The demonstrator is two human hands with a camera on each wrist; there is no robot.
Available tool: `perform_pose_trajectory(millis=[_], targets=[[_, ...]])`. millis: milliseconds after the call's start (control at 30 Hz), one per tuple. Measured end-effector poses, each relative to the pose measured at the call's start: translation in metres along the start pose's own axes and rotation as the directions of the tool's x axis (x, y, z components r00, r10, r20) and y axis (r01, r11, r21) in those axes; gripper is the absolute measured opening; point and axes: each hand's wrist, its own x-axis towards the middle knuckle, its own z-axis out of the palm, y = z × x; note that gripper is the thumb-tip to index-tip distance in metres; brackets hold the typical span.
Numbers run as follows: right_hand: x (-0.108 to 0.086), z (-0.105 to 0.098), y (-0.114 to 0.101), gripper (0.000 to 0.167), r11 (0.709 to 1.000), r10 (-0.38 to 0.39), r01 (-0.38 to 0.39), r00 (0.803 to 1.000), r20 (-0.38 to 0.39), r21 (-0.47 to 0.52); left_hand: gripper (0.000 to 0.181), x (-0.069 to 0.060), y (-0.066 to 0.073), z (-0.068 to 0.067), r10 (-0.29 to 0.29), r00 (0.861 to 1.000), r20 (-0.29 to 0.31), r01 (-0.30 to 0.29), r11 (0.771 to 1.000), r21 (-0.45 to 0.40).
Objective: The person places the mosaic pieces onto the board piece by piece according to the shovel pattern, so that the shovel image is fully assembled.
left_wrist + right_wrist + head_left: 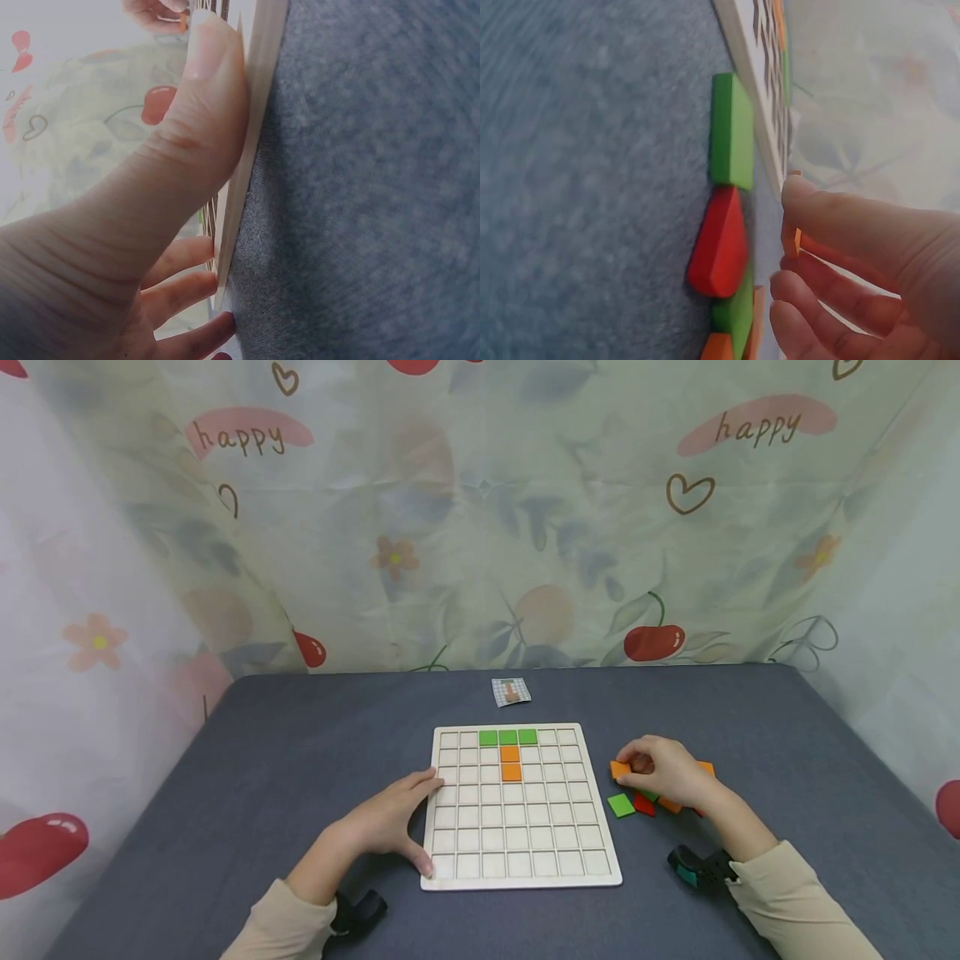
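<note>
A white grid board (525,883) lies in front of me, with three green tiles (508,737) in its top row and two orange tiles (511,772) below the middle one. My left hand (386,818) rests at the board's left side, thumb on the near corner and fingers spread along the edge. To the right of the board, my right hand (666,768) pinches an orange square tile (618,769) between thumb and fingers, over a small pile of loose tiles. A green tile (731,131) and a red tile (720,247) lie beside that hand in the right wrist view.
Behind the board lies a small printed card (512,692) with a grid picture. More orange tiles (670,805) are partly hidden under the right hand. The dark cloth-covered table (337,727) ends at a patterned curtain (480,527).
</note>
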Motion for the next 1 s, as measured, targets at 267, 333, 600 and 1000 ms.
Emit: perform_pose_trajectory(millis=[267, 333, 600, 1000], targets=[[0.0, 0.001, -0.008, 0.024, 1.0, 0.014, -0.014, 1.0, -0.013, 0.024, 0.118, -0.001, 0.0, 0.001, -0.006, 1.0, 0.0, 0.006, 1.0, 0.002], [0.0, 0.002, -0.01, 0.025, 0.999, 0.009, -0.008, 1.0, -0.024, 0.032, 0.117, -0.001, 0.0, 0.001, -0.005, 1.0, -0.002, 0.005, 1.0, 0.002], [0.003, 0.009, -0.017, 0.032, 0.997, -0.053, 0.055, 0.998, -0.04, 0.049, 0.116, -0.002, 0.001, 0.001, -0.001, 1.0, -0.005, 0.001, 1.0, -0.007], [0.006, 0.017, -0.031, 0.025, 0.991, -0.128, 0.13, 0.99, -0.061, 0.032, 0.115, -0.001, 0.0, 0.002, 0.006, 1.0, -0.007, -0.006, 1.0, -0.004]])
